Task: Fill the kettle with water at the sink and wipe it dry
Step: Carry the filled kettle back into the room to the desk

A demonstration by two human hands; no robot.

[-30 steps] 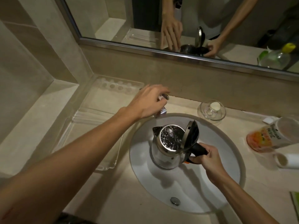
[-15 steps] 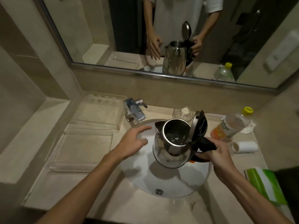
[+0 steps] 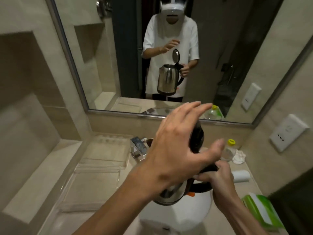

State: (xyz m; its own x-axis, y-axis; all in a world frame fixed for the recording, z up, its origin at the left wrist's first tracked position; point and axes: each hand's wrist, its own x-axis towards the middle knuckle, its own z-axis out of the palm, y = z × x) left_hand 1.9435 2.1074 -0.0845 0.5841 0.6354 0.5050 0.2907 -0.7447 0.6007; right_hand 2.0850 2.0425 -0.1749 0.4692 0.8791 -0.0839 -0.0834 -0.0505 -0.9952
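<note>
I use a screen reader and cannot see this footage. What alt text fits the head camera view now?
A person's right hand grips the black handle of a steel kettle held above a white sink, its lid open, while the open left hand hovers above the lid. A mirror behind the tap reflects the scene.

The kettle (image 3: 171,192) we've got here is shiny stainless steel with a black handle (image 3: 202,186) and a little orange tab (image 3: 191,194) near the base. It's up in the air, roughly upright, right over the sink (image 3: 177,217), not touching the counter (image 3: 250,185). Its black lid (image 3: 197,138) stands flipped open. The sink's a round white basin sunk into the counter by the front edge, with a chrome tap (image 3: 138,146) at its back-left rim.
</note>
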